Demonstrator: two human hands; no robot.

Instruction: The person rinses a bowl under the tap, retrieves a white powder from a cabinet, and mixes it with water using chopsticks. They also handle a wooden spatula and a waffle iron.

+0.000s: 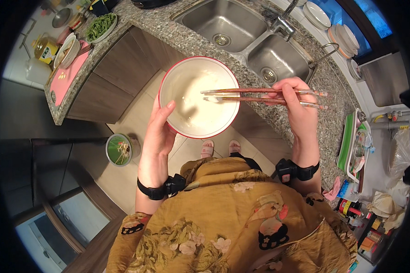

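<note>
My left hand (162,128) grips the side of a white bowl with a red rim (177,88), thumb over the edge and fingers under it. The bowl is held in the air above the floor, near the counter's edge. Inside lies a pale substance, washed out by bright light, so its texture is hard to tell. My right hand (294,99) holds a pair of reddish-brown chopsticks (256,90), their tips inside the bowl. Something whitish clings to the lower chopstick's tip. Black straps with small devices sit on both wrists.
A double steel sink (237,20) with a faucet (283,25) lies ahead in the granite counter. On the left are a plate of green beans (101,27), a pink cutting board (66,82) and a white basket (68,56). A green-lined bin (114,150) stands on the floor; a green-and-white rack (346,143) stands right.
</note>
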